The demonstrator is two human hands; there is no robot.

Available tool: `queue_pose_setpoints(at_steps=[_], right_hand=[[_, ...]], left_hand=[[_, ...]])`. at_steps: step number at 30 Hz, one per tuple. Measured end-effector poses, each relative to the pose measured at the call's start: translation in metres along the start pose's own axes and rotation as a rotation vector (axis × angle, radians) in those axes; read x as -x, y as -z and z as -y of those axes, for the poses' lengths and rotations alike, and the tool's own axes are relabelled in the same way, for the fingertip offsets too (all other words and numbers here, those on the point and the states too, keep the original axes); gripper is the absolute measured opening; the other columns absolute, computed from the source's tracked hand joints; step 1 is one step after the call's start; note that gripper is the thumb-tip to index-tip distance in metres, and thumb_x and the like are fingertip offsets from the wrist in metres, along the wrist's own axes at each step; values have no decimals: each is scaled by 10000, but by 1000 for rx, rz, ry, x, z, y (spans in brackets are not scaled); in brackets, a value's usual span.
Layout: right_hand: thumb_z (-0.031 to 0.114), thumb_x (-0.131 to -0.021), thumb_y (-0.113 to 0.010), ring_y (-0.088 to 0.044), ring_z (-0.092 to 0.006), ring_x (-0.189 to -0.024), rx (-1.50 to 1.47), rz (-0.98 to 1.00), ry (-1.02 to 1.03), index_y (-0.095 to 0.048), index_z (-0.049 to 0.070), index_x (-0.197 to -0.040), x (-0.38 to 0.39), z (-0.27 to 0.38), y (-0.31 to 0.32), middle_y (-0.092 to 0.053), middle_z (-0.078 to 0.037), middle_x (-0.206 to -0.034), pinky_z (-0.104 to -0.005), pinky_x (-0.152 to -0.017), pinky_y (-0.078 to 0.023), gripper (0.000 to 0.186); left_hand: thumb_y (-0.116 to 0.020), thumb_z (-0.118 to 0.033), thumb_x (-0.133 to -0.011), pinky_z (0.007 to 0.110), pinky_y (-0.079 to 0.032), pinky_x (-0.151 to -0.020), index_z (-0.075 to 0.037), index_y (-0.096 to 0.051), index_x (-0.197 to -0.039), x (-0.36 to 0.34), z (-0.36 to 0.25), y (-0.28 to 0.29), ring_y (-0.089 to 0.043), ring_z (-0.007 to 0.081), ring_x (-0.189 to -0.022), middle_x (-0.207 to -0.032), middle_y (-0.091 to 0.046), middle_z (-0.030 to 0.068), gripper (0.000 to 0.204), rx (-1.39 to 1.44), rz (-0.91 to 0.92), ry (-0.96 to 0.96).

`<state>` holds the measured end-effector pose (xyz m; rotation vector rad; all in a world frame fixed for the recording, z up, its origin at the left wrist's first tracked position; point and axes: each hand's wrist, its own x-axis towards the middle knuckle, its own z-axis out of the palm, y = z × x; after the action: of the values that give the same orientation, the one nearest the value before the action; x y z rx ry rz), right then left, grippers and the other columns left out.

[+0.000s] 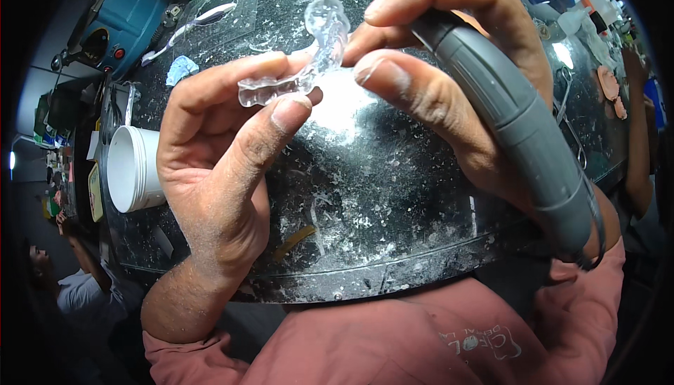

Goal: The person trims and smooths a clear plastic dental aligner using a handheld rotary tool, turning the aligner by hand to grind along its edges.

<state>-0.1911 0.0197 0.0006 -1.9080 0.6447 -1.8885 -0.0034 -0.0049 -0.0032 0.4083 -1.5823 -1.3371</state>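
Between the thumb and fingers of my left hand [232, 132] is a clear dental aligner [327, 41], its curved arch tilted up over the workbench. My right hand [449, 83] is wrapped round a grey rotary handpiece [516, 111], whose body lies along the back of the thumb and runs down toward my forearm with a cord at its lower end. The fingertips of my right hand are close to the aligner's right side; whether they touch it I cannot tell. The handpiece's working tip is hidden behind the fingers. Fine pale dust coats both hands.
The dark bench [351, 223] is spattered with white dust. At the left stand a white tub [133, 167] and a blue machine [123, 27]; a toothbrush [189, 30] lies near them. Metal scissors [564, 104] and pink pieces [609, 90] are at the right. Other people sit on both sides.
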Motion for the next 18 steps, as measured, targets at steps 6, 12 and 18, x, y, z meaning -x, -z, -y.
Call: queue_pose_setpoints(at_steps=[6, 12, 18], right_hand=[[27, -724, -714, -606, -177, -809, 1, 30, -25, -487, -23, -1008, 1, -1, 2, -546, -106, -899, -331, -752, -503, 367], [-7, -733, -691, -597, -163, -820, -4, 33, -35, -496, -15, -999, 4, -3, 1, -551, -108, -908, -310, -753, -493, 330], [-41, -743, -669, -587, -149, -831, -31, 21, -41, -504, -7, -990, 6, -6, -1, -555, -111, -917, -290, -754, -484, 299]], left_hand=[[-555, 9, -824, 324, -463, -888, 40, -505, -1106, 2, -6, -3, -577, 185, -956, -1046, -569, 129, 288, 143, 21, 159], [-571, -1, -819, 333, -479, -866, 62, -518, -1110, 3, -7, -6, -600, 193, -914, -1051, -579, 146, 302, 8, -49, 224], [-542, -109, -861, 337, -493, -819, 78, -537, -1104, 2, -5, -1, -632, 230, -868, -987, -624, 171, 307, 5, -37, 317]])
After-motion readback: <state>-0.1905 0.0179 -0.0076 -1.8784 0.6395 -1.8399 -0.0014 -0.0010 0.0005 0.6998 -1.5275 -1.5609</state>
